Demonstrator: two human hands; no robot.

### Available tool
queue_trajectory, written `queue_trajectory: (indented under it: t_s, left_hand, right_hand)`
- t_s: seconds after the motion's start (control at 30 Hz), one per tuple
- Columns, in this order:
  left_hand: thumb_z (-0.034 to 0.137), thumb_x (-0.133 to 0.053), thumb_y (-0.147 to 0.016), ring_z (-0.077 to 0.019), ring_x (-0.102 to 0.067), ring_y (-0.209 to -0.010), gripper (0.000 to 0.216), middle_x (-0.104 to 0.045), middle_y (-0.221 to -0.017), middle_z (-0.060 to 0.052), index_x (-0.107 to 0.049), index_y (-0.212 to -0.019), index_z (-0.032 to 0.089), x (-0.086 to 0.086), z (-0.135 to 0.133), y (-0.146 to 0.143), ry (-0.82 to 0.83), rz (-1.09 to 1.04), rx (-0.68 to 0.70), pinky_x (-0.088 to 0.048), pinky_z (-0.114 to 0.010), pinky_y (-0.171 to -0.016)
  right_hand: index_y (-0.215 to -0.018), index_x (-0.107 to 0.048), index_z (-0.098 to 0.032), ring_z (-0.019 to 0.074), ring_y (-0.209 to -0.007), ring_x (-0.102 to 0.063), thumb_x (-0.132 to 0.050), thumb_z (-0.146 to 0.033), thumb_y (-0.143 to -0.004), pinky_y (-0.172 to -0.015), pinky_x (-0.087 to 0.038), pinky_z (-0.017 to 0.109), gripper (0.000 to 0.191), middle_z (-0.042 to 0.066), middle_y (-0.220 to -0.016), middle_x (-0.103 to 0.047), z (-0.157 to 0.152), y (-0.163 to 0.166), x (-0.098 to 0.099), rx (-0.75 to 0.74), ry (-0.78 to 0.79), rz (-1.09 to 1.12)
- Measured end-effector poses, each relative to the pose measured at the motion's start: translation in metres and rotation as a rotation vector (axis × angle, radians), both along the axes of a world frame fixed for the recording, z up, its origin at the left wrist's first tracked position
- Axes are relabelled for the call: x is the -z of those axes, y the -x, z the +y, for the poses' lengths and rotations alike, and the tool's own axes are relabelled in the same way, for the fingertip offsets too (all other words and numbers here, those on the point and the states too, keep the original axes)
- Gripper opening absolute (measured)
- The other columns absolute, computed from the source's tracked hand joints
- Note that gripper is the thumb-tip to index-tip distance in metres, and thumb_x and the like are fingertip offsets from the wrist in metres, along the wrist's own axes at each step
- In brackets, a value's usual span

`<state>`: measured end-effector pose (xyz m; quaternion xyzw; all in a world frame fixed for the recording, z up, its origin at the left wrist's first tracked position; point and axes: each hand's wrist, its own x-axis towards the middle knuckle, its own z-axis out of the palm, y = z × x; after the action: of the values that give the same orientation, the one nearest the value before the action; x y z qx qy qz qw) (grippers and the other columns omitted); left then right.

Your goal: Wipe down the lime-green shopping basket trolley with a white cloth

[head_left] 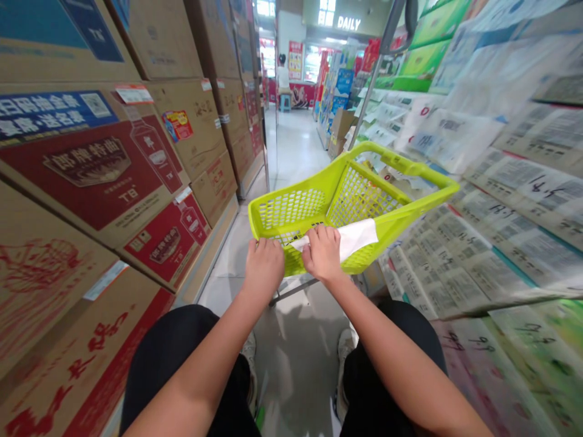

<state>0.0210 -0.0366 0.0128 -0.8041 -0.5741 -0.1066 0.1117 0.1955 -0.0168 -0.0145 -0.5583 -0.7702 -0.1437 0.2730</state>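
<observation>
A lime-green plastic shopping cart basket [401, 221] with perforated walls stands in front of me, between and beyond my knees. My left hand [265, 264] is closed over the rim at its near left corner. On the near side, my right hand [324, 250] has its fingers curled over the rim, with a white cloth [359, 238] pressed there. The cloth spreads out to the right of that hand and drapes over the outer wall. Part of it is hidden under the fingers. A thin metal bar [298, 291] of the cart shows below the basket.
Stacked cardboard cartons [91, 167] rise close on my left. Packs of tissue paper [523, 182] are piled close on the right. A tiled aisle floor [296, 136] leads ahead to a person [283, 76] by a blue stool [285, 102]. A slanted metal pole [370, 91] stands behind the basket.
</observation>
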Motion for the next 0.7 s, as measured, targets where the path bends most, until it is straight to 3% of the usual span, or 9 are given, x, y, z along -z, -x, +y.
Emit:
queue_trajectory:
  t_s: [0.17,0.27,0.37,0.43,0.5,0.53,0.6,0.7]
  left_hand:
    - [0.011,-0.037,-0.095,-0.0376,-0.065,-0.095,0.036,-0.071,-0.091,-0.023,-0.072,-0.098,0.008,-0.006,-0.010,-0.027,0.059,-0.037,0.052,-0.042,-0.051,-0.089]
    - [0.026,-0.049,-0.097,-0.0380,-0.066,-0.095,0.028,-0.072,-0.092,-0.023,-0.072,-0.099,0.011,-0.009,-0.019,-0.041,0.079,-0.090,0.114,-0.042,-0.052,-0.089]
    - [0.041,-0.049,-0.099,-0.0342,-0.067,-0.095,0.033,-0.073,-0.094,-0.018,-0.070,-0.106,0.016,-0.012,-0.024,-0.041,0.136,-0.202,0.231,-0.044,-0.051,-0.092]
    - [0.039,-0.043,-0.102,-0.0306,-0.068,-0.100,0.033,-0.074,-0.101,-0.014,-0.068,-0.110,0.019,-0.015,-0.020,-0.031,0.138,-0.307,0.267,-0.045,-0.048,-0.096]
    - [0.035,-0.042,-0.102,-0.0311,-0.065,-0.114,0.032,-0.072,-0.118,-0.014,-0.066,-0.118,0.020,-0.016,-0.006,-0.012,0.047,-0.400,0.184,-0.045,-0.048,-0.101]
    - [0.035,-0.046,-0.100,-0.0338,-0.061,-0.124,0.035,-0.067,-0.131,-0.016,-0.064,-0.126,0.019,-0.015,0.004,-0.001,-0.033,-0.434,0.076,-0.045,-0.050,-0.104]
    - [0.037,-0.056,-0.094,-0.0396,-0.050,-0.139,0.058,-0.052,-0.151,-0.022,-0.051,-0.147,0.016,-0.007,0.029,0.021,-0.112,-0.514,-0.140,-0.043,-0.054,-0.111]
    - [0.039,-0.063,-0.086,-0.0403,-0.048,-0.144,0.077,-0.048,-0.154,-0.026,-0.042,-0.154,0.009,0.014,0.069,0.042,0.039,-0.714,-0.226,-0.042,-0.054,-0.116]
  right_hand:
    - [-0.102,-0.064,-0.020,0.0302,-0.104,-0.048,-0.048,-0.031,-0.095,-0.102,-0.036,0.048,0.021,0.011,-0.104,-0.059,0.009,-0.028,-0.008,-0.008,0.015,0.053]
    - [-0.099,-0.064,-0.022,0.0279,-0.104,-0.050,-0.040,-0.028,-0.099,-0.105,-0.036,0.047,0.025,0.009,-0.102,-0.060,0.014,-0.050,-0.013,-0.086,0.054,0.064]
    - [-0.101,-0.063,-0.023,0.0262,-0.108,-0.053,-0.035,-0.028,-0.102,-0.115,-0.033,0.050,0.029,0.007,-0.104,-0.062,0.018,-0.072,-0.014,-0.163,0.102,0.092]
    - [-0.102,-0.063,-0.024,0.0264,-0.116,-0.054,-0.035,-0.028,-0.102,-0.120,-0.029,0.054,0.028,0.007,-0.108,-0.064,0.019,-0.084,-0.013,-0.199,0.127,0.131]
    - [-0.104,-0.063,-0.025,0.0267,-0.127,-0.052,-0.037,-0.026,-0.101,-0.123,-0.029,0.057,0.026,0.008,-0.115,-0.066,0.018,-0.091,-0.011,-0.248,0.134,0.174]
    - [-0.105,-0.063,-0.025,0.0265,-0.132,-0.051,-0.038,-0.024,-0.100,-0.124,-0.029,0.057,0.026,0.008,-0.118,-0.066,0.018,-0.094,-0.010,-0.275,0.133,0.192]
    - [-0.108,-0.065,-0.025,0.0256,-0.138,-0.050,-0.039,-0.021,-0.098,-0.126,-0.029,0.058,0.028,0.009,-0.125,-0.066,0.016,-0.096,-0.008,-0.313,0.133,0.221]
    - [-0.111,-0.068,-0.025,0.0258,-0.145,-0.047,-0.042,-0.014,-0.091,-0.127,-0.028,0.062,0.034,0.009,-0.133,-0.064,0.010,-0.096,-0.006,-0.311,0.147,0.262]
